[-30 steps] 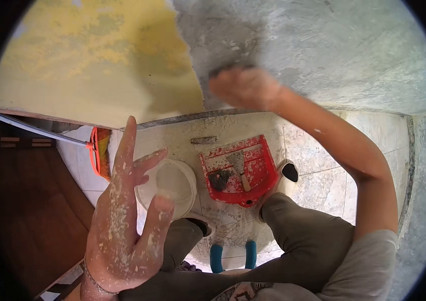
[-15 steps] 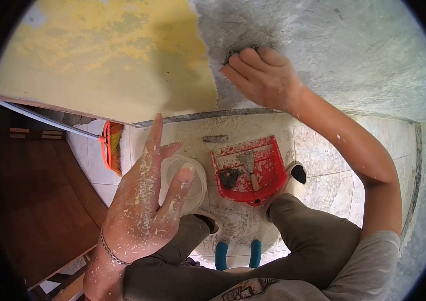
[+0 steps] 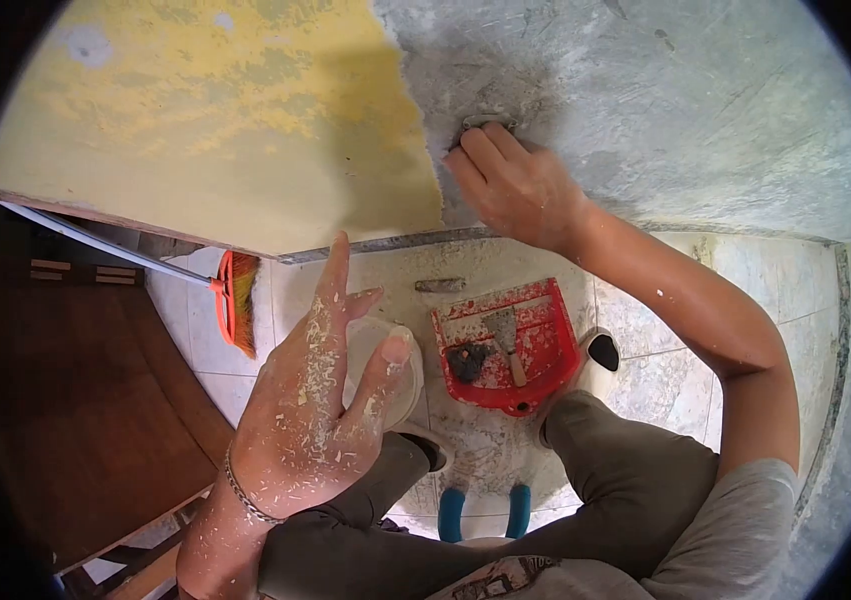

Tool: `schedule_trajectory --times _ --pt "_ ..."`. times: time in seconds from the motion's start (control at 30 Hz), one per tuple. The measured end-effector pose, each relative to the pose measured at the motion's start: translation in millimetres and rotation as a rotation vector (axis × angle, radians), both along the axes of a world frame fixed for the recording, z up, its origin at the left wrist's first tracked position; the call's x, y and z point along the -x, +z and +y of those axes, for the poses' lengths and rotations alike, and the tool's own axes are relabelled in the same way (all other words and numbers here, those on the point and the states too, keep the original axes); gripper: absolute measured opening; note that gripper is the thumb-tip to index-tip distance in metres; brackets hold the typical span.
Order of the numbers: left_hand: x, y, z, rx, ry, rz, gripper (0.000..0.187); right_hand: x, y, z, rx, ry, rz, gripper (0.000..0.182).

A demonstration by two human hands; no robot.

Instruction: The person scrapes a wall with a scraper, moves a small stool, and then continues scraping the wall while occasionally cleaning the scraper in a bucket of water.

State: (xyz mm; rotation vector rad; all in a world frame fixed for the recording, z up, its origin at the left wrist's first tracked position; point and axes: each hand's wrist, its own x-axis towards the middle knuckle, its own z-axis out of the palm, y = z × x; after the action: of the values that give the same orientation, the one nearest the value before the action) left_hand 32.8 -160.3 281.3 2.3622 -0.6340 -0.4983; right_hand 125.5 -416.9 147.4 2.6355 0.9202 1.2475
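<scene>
My right hand [image 3: 517,190] is closed and pressed against the bare grey wall [image 3: 685,110], just right of the ragged paint edge. A thin pale rim of something [image 3: 490,120] shows above its fingertips; I cannot tell what it is. My left hand [image 3: 310,400], specked with paint flakes, hangs open with fingers apart, holding nothing. It overlaps a white bucket [image 3: 407,385] on the floor. Left of the grey area, the wall keeps its worn yellow paint [image 3: 195,130].
A red dustpan [image 3: 545,375] holds a scraper [image 3: 505,335] and a dark lump [image 3: 465,362]. Behind it lies a small grey bar [image 3: 440,285]. An orange broom [image 3: 230,305] leans at left beside brown wooden furniture [image 3: 85,400]. Flakes litter the tiled floor [image 3: 645,300].
My right hand has slid a little downward on the wall, still closed. My left hand appears slightly further right in view, its pose unchanged.
</scene>
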Motion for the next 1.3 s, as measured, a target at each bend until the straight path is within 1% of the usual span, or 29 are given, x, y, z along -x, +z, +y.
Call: schedule_trajectory --times 0.07,0.13,0.17,0.23,0.27,0.33,0.37,0.43,0.47,0.53,0.57,0.6,0.63,0.7,0.73,0.77,0.8,0.9,0.93,0.97,1.0,1.03,1.07,1.13,1.17,1.2,1.23,1.27,1.3 --pt "2.0 0.1 -0.9 0.007 -0.019 -0.027 0.064 1.4 -10.5 -3.3 -0.011 0.043 0.018 0.012" --pt "3.6 2.2 -3.4 0.020 -0.007 -0.003 0.062 4.5 -17.6 -5.0 0.166 -0.026 -0.044 0.013" --pt "4.5 1.5 -3.3 0.019 -0.008 -0.003 0.062 3.8 -17.5 -8.4 0.166 -0.026 -0.044 0.013" --pt "4.7 0.0 -1.9 0.040 -0.016 -0.029 0.063 -5.1 -15.7 -18.2 0.184 0.142 -0.089 0.011" --pt "4.4 1.1 -1.2 0.037 -0.018 -0.029 0.063 -11.5 -13.8 -23.2 0.181 0.140 -0.089 0.011" --pt "4.0 4.2 -0.8 0.013 0.004 -0.035 0.065 -20.8 -1.2 -30.3 0.256 0.212 -0.181 0.010" --pt "3.9 5.2 -0.7 0.011 0.004 -0.030 0.065 -21.4 9.0 -30.1 0.254 0.212 -0.177 0.010" --pt "4.6 5.4 -0.6 0.013 0.031 -0.002 0.065 -23.4 33.7 -21.8 0.151 0.194 -0.208 0.015" --pt "5.9 3.3 -0.4 0.010 0.032 0.007 0.065 -26.1 18.8 -18.8 0.148 0.195 -0.200 0.015" --pt "6.2 0.2 -2.2 0.007 0.031 -0.022 0.062 -32.0 -34.5 -18.0 0.486 0.132 -0.248 0.023" --pt "5.4 0.8 -3.4 0.004 0.020 -0.022 0.062 -26.0 -58.4 -19.5 0.747 0.154 -0.148 0.026" --pt "5.1 1.5 -4.1 0.005 0.052 0.003 0.062 -16.7 -65.8 -17.9 1.002 0.178 -0.036 0.029" --pt "6.2 1.1 -4.9 0.009 0.088 0.035 0.062 -14.2 -71.3 -20.6 0.998 0.175 -0.023 0.029" --pt "7.6 12.3 -7.9 -0.002 0.097 0.041 0.061 -18.3 -76.9 -23.2 1.038 0.165 -0.169 0.028" --pt "8.5 13.5 -7.7 -0.012 0.122 0.043 0.060 -20.3 -54.3 -21.1 0.812 0.014 -0.183 0.028" --pt "8.2 9.1 -1.1 -0.023 0.080 -0.034 0.059 -22.8 -30.0 -17.0 0.581 -0.128 -0.189 0.027" --pt "7.0 6.7 -0.4 -0.027 0.085 -0.019 0.059 -25.5 -27.0 -13.2 0.578 -0.119 -0.176 0.027" --pt "5.0 12.8 -8.6 -0.020 0.160 0.109 0.058 -31.5 -20.2 -15.8 0.263 0.058 -0.423 0.029" --pt "3.4 13.6 -12.6 -0.020 0.146 0.099 0.058 -36.0 -14.4 -21.6 0.164 0.101 -0.525 0.029" --pt "3.5 12.1 -16.2 -0.050 0.125 0.075 0.058 -38.1 -55.9 -19.8 0.350 0.192 -0.365 0.028" --pt "4.6 9.6 -18.8 -0.082 0.106 0.055 0.058 -32.9 -90.7 -12.5 0.694 0.198 -0.171 0.028" --pt "3.3 4.9 -18.1 -0.118 0.073 0.011 0.058 -28.6 -108.3 -8.9 1.028 0.198 0.039 0.028" --pt "3.3 5.3 -19.5 -0.118 0.060 0.002 0.058 -28.8 -105.1 -14.7 1.029 0.183 0.039 0.028" --pt "2.6 5.0 -17.3 -0.067 0.134 0.061 0.056 -30.2 -89.0 -17.5 0.639 0.282 -0.171 0.024" --pt "3.4 5.6 -15.1 -0.066 0.141 0.067 0.056 -24.9 -76.6 -22.2 0.569 0.091 -0.272 0.023" --pt "4.0 8.0 -12.8 -0.018 0.188 0.087 0.056 -16.5 -32.2 -25.3 0.493 -0.100 -0.367 0.022" --pt "3.2 7.3 -11.2 0.028 0.232 0.109 0.056 -18.4 5.1 -33.0 0.283 -0.074 -0.201 0.020" --pt "1.1 4.3 -9.1 0.022 0.235 0.124 0.056 -20.8 22.8 -38.7 0.071 -0.052 -0.030 0.019" --pt "-0.7 3.3 -6.8 0.011 0.212 0.081 0.056 -20.8 8.8 -39.7 0.064 -0.049 -0.016 0.019"
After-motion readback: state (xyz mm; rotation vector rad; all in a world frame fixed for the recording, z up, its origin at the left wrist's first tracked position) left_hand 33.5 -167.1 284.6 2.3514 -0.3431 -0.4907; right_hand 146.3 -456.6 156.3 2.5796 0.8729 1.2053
